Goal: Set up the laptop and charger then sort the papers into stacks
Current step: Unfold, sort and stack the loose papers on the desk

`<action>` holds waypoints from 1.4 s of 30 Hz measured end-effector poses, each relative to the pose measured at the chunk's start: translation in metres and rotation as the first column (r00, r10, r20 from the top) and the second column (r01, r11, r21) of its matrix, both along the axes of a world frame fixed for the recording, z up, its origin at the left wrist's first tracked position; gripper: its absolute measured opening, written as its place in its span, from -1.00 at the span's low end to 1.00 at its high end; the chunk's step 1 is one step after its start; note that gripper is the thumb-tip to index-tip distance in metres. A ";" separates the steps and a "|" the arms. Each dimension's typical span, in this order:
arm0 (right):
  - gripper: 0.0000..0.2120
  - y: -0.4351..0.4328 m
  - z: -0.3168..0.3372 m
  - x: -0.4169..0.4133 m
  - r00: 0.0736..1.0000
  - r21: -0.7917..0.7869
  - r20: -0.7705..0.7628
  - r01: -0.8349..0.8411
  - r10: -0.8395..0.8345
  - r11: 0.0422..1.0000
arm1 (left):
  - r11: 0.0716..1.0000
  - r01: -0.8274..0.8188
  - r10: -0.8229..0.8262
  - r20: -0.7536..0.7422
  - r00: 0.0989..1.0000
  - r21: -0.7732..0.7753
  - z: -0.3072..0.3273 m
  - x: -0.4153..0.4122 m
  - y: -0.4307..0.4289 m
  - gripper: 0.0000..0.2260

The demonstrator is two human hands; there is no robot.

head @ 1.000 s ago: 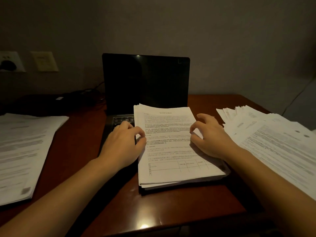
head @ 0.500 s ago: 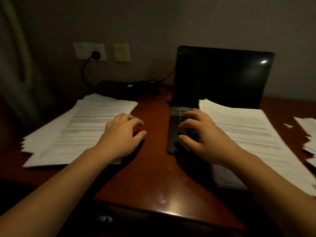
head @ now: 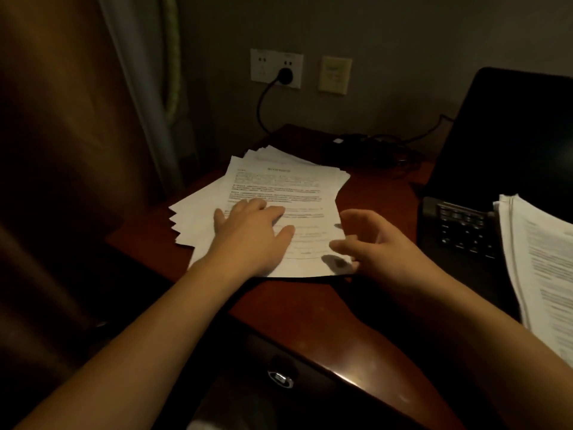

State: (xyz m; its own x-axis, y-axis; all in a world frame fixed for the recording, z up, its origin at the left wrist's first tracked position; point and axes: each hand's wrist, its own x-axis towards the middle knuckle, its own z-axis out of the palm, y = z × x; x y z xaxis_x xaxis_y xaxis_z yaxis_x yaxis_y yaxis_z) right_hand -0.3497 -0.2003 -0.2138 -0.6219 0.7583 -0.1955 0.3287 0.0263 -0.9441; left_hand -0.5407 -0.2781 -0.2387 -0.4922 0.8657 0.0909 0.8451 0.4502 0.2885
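We have turned left along the dark red desk [head: 310, 308]. A second ago the open laptop [head: 511, 135] sat square ahead of us; now it stands at the right edge of view, screen dark. The neat stack of papers [head: 539, 262] that both our hands were resting on then lies on its keyboard, with no hand on it.

What fills the middle now is the loose pile [head: 279, 187] at the desk's left end, its sheets fanned out and its corners stepped. Our left hand [head: 251, 234] has crossed over and lies flat on the top sheet, fingers straight, pressing rather than gripping. Our right hand [head: 381, 246] has followed to the pile's right edge, fingers spread and loosely curved with nothing in them; motion blur hides whether a fingertip touches the paper.

The charger plug [head: 286, 76] is in the wall socket [head: 276, 68], with its cable running down to the desk.

So we judge the set-up finished and the sorting moved on to squaring this second pile.
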 end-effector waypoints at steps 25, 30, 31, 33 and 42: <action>-0.41 0.005 0.001 0.026 0.995 0.180 0.077 0.048 -0.062 0.983 | 0.941 0.331 -0.329 0.033 0.944 -0.070 0.017 0.012 -0.029 -0.48; -0.27 0.009 0.012 0.036 0.996 -0.020 -0.089 0.015 -0.017 1.000 | 0.946 0.296 -0.290 0.062 0.955 -0.132 0.004 0.036 -0.021 -0.49; -0.24 0.009 0.012 0.036 0.996 -0.037 -0.088 0.003 -0.006 0.999 | 0.950 0.287 -0.280 0.074 0.957 -0.120 0.004 0.035 -0.020 -0.45; -0.20 0.008 0.011 0.035 0.996 -0.051 -0.087 -0.013 0.009 0.999 | 0.947 0.315 -0.309 0.098 0.946 -0.062 0.003 0.033 -0.019 -0.33; -0.25 0.004 -0.004 0.027 1.000 0.150 -0.006 0.019 -0.018 0.988 | 0.852 0.377 -0.504 0.373 0.779 0.364 -0.002 0.024 -0.027 -0.52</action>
State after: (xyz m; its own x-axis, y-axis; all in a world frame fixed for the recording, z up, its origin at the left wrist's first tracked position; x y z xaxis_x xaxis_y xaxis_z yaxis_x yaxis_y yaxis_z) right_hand -0.3231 -0.1964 -0.2176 -0.6082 0.7902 -0.0756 0.3264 0.1622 -0.9312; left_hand -0.5164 -0.3047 -0.2408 -0.1025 0.9725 0.2093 0.6836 -0.0839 0.7250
